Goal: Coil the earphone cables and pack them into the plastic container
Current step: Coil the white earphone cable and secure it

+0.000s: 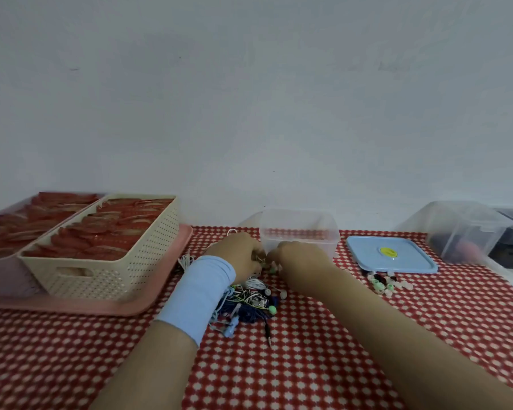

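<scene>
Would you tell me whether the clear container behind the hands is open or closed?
Open: the container has no lid on; a blue lid lies flat beside it.

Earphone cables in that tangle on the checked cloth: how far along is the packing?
Done: very little. The clear plastic container looks empty, and its blue lid lies off beside it. In hand: the left hand and right hand meet in front of it, apparently working one cable between them. Left: the tangled pile of earphone cables by the wrists, not yet coiled.
</scene>
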Motion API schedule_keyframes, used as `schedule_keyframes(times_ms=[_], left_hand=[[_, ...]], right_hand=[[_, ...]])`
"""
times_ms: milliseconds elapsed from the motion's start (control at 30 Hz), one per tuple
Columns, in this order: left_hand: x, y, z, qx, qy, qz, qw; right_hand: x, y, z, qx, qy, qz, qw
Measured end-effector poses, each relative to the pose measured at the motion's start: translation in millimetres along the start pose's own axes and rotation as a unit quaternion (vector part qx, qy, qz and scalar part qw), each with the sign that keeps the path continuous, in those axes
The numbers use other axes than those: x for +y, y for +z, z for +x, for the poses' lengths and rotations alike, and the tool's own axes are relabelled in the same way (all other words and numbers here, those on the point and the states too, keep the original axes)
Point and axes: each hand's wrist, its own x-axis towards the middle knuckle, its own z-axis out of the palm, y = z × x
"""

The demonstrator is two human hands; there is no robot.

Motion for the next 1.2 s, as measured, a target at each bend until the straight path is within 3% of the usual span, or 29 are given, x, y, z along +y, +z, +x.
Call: schedule_keyframes(times_ms=[233,500,600,767,900,1067,1200], left_hand=[[-3,6,2,0.023,-0.004,0.012,1.0],[-7,7,-1,0.046,-0.018,0.013,0.999],[-9,4,-3,0.062,-0.003,0.009,0.998],[-4,-3,-5,0.056,0.042,-0.082,0.994],[-9,-7,-7,0.045,0.017,-0.092,0.995],[2,-10,-10,-0.001,0.035,-0.159,0.987],[8,-10,-11,-0.006,0.035,-0.215,0.976]], right_hand=[[9,0,-2,0.004,0.049,0.017,0.999],[3,-2,4,0.032,0.045,0.042,0.998],[8,-8,-1,0.052,0.029,0.124,0.99],[19,-31,-15,0.123,0.019,0.365,0.923],[22,-38,-17,0.052,0.016,0.411,0.91],[18,-36,-20,-0.017,0.053,0.586,0.808],[23,-36,-23,-0.013,0.069,0.632,0.772]])
